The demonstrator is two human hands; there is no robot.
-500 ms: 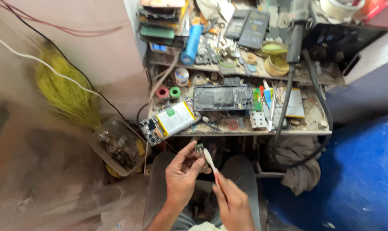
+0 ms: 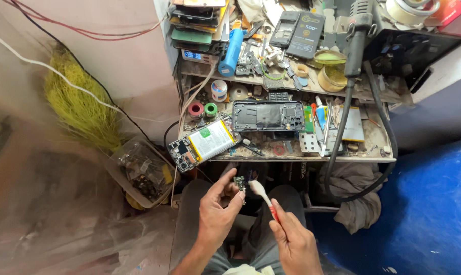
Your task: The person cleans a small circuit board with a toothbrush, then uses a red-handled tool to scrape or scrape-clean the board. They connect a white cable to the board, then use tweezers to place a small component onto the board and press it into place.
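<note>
Small circuit board (image 2: 239, 183) sits low centre of frame, just under the workbench edge, pinched between thumb and fingertips of the left hand (image 2: 216, 216). Board is dark green, held roughly upright over the person's lap.

Right hand (image 2: 294, 244) at bottom centre-right, fingers closed round a toothbrush (image 2: 263, 197) with a red handle and white head. Brush head touches or sits just beside the board's right edge; can't tell which.

Above the hands, on the bench's front edge: an opened phone (image 2: 204, 144) tilted, white battery showing with a green sticker, overhanging the left corner. Right of it, a dark phone frame (image 2: 268, 116), lying flat. Two tape rolls (image 2: 202, 109), one red, one green, between them and the back shelf.

Upper centre: blue cylinder (image 2: 231, 52) leaning on a stack of phones (image 2: 197, 28). Upper right: hot-air handle (image 2: 356, 38), its black hose (image 2: 342, 132) looping down past the bench's right side.

Left of bench: clear plastic tub (image 2: 139, 173) of small parts on the floor; yellow-green broom bristles (image 2: 80, 109) behind it, against the wall. Blue floor at lower right.
</note>
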